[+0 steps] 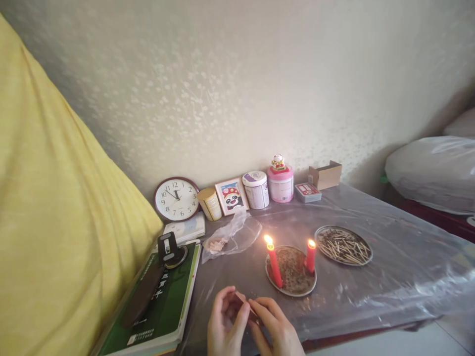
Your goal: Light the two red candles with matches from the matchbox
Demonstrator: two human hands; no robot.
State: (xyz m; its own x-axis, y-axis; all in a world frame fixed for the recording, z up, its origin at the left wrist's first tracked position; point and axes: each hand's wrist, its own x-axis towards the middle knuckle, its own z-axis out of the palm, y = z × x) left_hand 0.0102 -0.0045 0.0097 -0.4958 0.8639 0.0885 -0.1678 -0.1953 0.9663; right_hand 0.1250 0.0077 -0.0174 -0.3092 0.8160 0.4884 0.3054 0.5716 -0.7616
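Only one view is given, taken from head height above the near edge of the surface (389, 277) and aimed forward and down. The left hand (224, 321) and right hand (276, 329) are seen close at 6 o'clock, the wall (260, 89) farther off at 12 o'clock.

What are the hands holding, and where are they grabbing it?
A small brownish box, pinched at its two ends by the fingers of the left hand and right hand.

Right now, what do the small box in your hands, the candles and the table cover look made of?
Small box: probably cardboard, matte reddish-brown, with thin flat faces.
Candles: red wax by the look, smooth, both lit.
Table cover: thin clear plastic film, glossy and wrinkled, with streaks of glare.
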